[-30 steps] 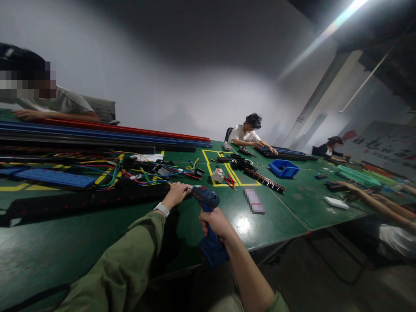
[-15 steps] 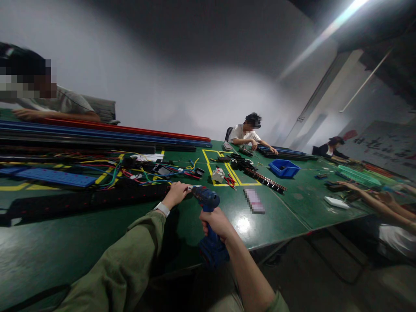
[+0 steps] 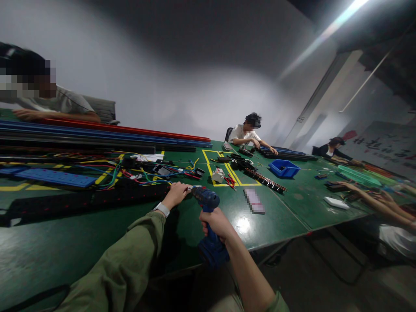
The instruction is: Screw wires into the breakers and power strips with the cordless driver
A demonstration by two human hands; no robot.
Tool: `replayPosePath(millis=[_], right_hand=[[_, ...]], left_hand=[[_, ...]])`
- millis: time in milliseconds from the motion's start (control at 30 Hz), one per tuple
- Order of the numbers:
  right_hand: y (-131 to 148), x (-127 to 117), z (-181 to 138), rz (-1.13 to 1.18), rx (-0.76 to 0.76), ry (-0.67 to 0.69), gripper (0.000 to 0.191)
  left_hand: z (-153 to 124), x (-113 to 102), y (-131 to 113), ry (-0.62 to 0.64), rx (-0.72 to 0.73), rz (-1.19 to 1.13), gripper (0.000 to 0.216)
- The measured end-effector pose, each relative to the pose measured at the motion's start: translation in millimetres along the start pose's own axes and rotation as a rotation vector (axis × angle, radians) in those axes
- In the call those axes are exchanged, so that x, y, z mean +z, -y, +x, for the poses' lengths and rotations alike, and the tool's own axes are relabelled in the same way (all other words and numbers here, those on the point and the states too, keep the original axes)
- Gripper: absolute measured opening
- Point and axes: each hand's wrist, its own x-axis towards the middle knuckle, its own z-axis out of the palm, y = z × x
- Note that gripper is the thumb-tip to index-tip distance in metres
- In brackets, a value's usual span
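Observation:
My right hand is wrapped around the handle of a blue cordless drill, which points away to the left over the table's front part. My left hand, with a white band at the wrist, is closed on the right end of a long black power strip dotted with red. The drill's tip reaches close to the left fingertips; what exactly it touches there is too small to make out. Behind the strip lie a blue power strip and a tangle of coloured wires.
Long red and blue rails lie along the back left. Right of the drill are red pliers, a blurred flat object and a blue bin. Co-workers sit across the green table and at its right, where another person's arms reach in.

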Motion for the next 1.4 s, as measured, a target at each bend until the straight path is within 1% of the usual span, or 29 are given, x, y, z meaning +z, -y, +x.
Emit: replayPosePath(millis=[433,1067,1400], right_hand=[[-4.3,-1.8,3.6,-0.003,0.001,0.013,0.009],[0.1,0.6,-0.2,-0.004,0.016,-0.013,0.010],[0.5,0.7,0.1,-0.019,0.010,-0.002,0.010]], left_hand=[[0.9,2.9,2.5,0.010,-0.006,0.007,0.035],[-0.7,-3.9,-3.2,0.012,-0.019,0.000,0.035],[-2.0,-6.1,-5.3,0.008,-0.016,-0.011,0.035]])
